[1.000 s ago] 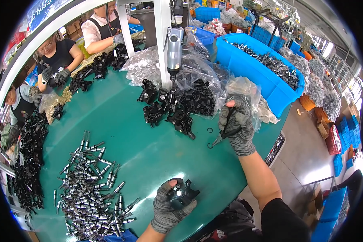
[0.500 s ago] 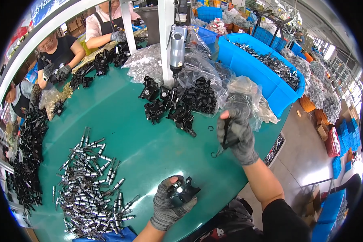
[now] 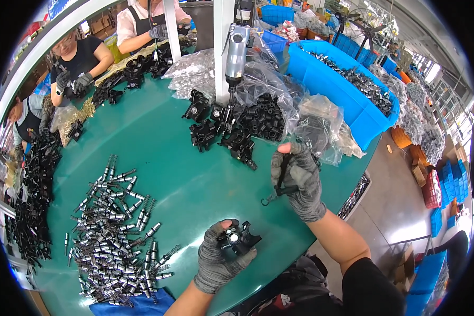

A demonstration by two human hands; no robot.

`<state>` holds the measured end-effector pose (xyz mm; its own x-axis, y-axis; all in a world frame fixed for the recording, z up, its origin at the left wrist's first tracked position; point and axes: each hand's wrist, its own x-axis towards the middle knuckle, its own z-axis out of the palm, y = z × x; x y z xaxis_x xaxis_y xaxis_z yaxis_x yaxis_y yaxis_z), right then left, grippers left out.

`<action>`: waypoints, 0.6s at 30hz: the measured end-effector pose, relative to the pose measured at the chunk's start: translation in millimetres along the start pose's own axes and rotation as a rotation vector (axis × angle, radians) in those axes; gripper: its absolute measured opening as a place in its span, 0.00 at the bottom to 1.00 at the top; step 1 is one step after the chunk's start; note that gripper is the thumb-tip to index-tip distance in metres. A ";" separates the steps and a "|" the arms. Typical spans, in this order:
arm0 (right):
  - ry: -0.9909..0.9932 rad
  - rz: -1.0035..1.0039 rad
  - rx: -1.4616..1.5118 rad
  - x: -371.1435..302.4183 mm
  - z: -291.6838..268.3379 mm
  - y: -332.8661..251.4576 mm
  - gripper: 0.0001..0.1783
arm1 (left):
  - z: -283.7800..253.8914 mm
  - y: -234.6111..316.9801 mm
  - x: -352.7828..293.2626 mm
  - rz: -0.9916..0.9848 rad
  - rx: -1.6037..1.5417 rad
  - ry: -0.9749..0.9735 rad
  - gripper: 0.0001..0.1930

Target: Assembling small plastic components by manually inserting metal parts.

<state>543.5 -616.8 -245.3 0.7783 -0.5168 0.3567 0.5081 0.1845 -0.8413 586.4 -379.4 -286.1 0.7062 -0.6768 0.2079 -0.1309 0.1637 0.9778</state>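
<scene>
Casting (image 3: pixel 238 239) sat clamped in the left hand (image 3: pixel 218 258) at the tabletop's (image 3: pixel 184 179) near edge. Right hand (image 3: pixel 299 179), fingers closed on pliers (image 3: pixel 279 181), hung up and to the right, their tip pointing down-left at it.

A factory assembly workshop. Gloved workers sit around a green table (image 3: pixel 158 152) heaped with black cast parts (image 3: pixel 231 131) and metal spindles (image 3: pixel 110 226). Blue bins (image 3: pixel 347 95) of components stand beyond it.

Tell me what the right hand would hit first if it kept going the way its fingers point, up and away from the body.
Probably the crumpled clear plastic bags just beyond the right hand, which holds pliers; depth is hard to judge.
</scene>
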 end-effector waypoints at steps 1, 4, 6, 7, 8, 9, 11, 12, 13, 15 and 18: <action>0.001 0.000 0.001 2.4 2.1 3.1 0.20 | 0.5 -0.4 -0.5 -0.013 0.004 0.005 0.37; -0.008 -0.054 0.042 19.5 1.5 18.5 0.36 | -0.1 -1.9 0.7 0.016 0.007 -0.005 0.37; -0.019 -0.042 0.031 21.9 10.6 18.9 0.27 | -1.0 -2.7 1.0 0.027 0.024 0.003 0.37; -0.025 -0.030 0.017 23.2 14.2 19.8 0.22 | -2.0 -3.2 1.1 0.035 0.037 0.006 0.37; -0.028 -0.029 0.014 23.7 13.2 18.9 0.22 | -0.5 -2.2 1.1 0.036 0.034 0.009 0.37; -0.082 -0.033 0.005 24.7 10.8 18.1 0.22 | 0.8 -0.3 1.6 0.033 0.023 0.006 0.37; -0.137 -0.033 -0.003 27.2 8.6 17.0 0.23 | 1.4 1.8 1.3 0.026 0.013 0.005 0.37; -0.152 -0.010 -0.004 28.6 8.4 16.3 0.23 | 1.2 2.3 0.5 -0.009 -0.005 -0.018 0.39; -0.167 0.013 -0.004 28.7 8.8 15.6 0.23 | 1.3 2.8 -0.1 -0.044 -0.023 -0.042 0.41; -0.214 -0.029 -0.065 20.5 14.2 16.8 0.23 | 1.0 3.2 1.6 -0.005 0.014 -0.024 0.39; -0.259 -0.147 -0.330 5.6 30.9 15.5 0.23 | 3.9 6.2 2.6 -0.005 -0.019 -0.005 0.37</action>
<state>567.1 -591.0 -243.8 0.7948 -0.2837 0.5364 0.5075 -0.1737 -0.8439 584.7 -383.0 -279.4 0.7036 -0.6810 0.2029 -0.1137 0.1739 0.9782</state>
